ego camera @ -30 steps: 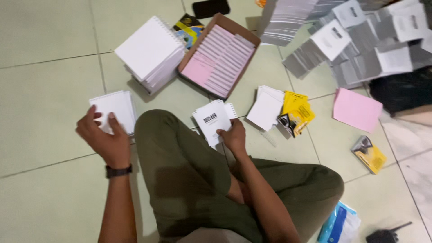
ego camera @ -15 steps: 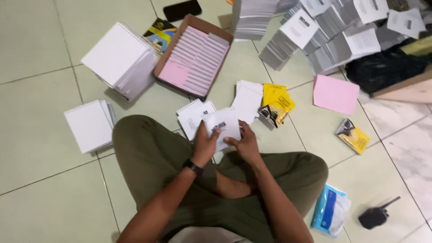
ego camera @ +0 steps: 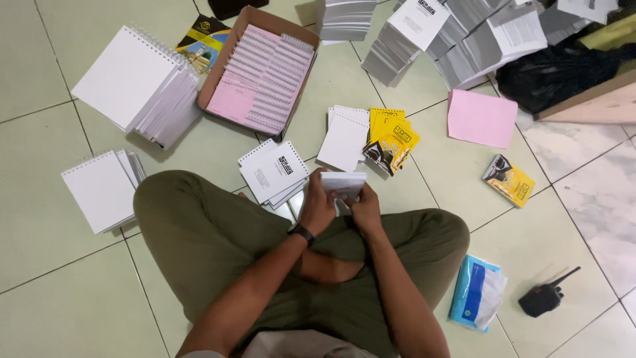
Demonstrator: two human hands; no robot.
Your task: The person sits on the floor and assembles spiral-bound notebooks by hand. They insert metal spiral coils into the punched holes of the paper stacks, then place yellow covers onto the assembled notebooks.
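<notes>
While gripped edge-on, white pad (ego camera: pixel 343 182) thick, left hand (ego camera: pixel 318 209), right hand (ego camera: pixel 364 211) both clasping.

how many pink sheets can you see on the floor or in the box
2: a pink sheet on the floor at right, another pink sheet in the cardboard box. More may be hidden.

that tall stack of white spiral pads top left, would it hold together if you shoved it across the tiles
Probably not. The stack of white spiral pads already fans out down its right side, so a shove would likely shear it. It looks heavy for its footprint. The glossy floor tiles may let the bottom pad slide.
</notes>
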